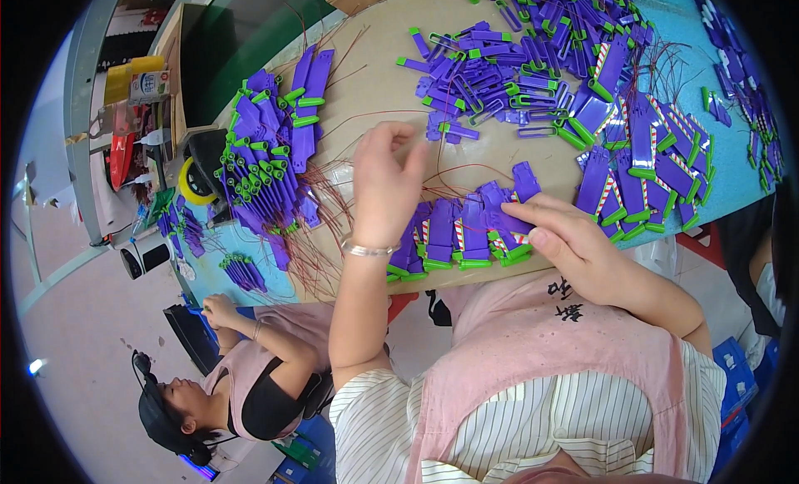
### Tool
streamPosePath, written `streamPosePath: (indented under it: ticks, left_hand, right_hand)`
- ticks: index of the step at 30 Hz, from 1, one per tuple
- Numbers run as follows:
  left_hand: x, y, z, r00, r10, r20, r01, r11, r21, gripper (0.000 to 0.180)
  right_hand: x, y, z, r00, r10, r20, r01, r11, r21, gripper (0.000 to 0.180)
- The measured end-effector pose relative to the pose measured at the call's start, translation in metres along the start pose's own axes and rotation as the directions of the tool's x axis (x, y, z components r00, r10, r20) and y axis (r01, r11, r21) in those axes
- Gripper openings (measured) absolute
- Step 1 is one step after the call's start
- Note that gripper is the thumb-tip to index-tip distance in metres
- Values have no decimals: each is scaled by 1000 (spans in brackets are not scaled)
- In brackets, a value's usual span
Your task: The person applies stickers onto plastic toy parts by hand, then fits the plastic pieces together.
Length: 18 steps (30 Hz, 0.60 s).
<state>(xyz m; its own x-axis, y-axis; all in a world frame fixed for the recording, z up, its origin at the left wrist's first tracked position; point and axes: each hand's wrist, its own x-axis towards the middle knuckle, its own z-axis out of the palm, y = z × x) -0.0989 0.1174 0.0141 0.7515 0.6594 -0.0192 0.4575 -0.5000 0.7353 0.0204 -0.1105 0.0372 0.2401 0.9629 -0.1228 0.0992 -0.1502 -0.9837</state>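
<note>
My left hand (387, 184), a bracelet at its wrist, hovers above the table left of a row of purple plastic pieces with green ends (474, 226). Its fingers are loosely bent, the thumb is apart, and nothing shows in them. Thin red wires (449, 169) run close to it. My right hand (574, 243) lies over the right end of the row. Its fingers stretch out flat, their tips touching a purple piece, with the thumb apart. Red-and-white striped strips show on several pieces in the row. A small purple piece (526, 181) lies just beyond my right fingertips.
Loose purple and green clips (516, 76) cover the table's far side. Striped pieces (641, 168) are heaped at right. A bundle of green-ended pieces (262, 176) with trailing wires lies at left, near a yellow tape roll (196, 182). A co-worker (250, 367) sits at lower left.
</note>
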Motion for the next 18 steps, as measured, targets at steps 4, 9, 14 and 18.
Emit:
streamPosePath:
  ticks: [4, 9, 14, 18]
  left_hand:
    - [6, 4, 24, 984, 173, -29, -155, 937, 313, 28]
    - [9, 2, 26, 976, 213, -38, -186, 915, 359, 26]
    - [-18, 39, 16, 979, 144, -147, -132, 987, 89, 11]
    - [-53, 68, 19, 847, 505, 168, -511, 860, -13, 27]
  right_hand:
    - [-1, -4, 3, 994, 53, -97, -59, 997, -58, 30]
    - [-4, -3, -4, 983, 125, 131, -115, 990, -77, 14]
    - [-5, -1, -1, 946, 316, 68, -321, 899, 297, 7]
    - [-3, 5, -1, 954, 297, 42, -294, 899, 326, 11]
